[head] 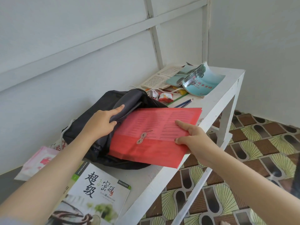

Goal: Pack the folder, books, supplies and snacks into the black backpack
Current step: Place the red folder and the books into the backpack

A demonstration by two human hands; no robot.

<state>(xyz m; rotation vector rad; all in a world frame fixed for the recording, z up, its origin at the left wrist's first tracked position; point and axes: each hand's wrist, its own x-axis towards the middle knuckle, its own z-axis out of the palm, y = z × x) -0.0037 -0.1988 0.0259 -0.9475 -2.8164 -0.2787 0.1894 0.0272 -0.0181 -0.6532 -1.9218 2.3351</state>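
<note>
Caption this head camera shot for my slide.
The left hand grips the black backpack open while the right hand holds the red folder at its mouth, on a white table.

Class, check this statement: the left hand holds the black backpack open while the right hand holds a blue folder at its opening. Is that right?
One thing is wrong: the folder is red, not blue. The head view shows the left hand holding the backpack open while the right hand holds the folder at its opening.
</note>
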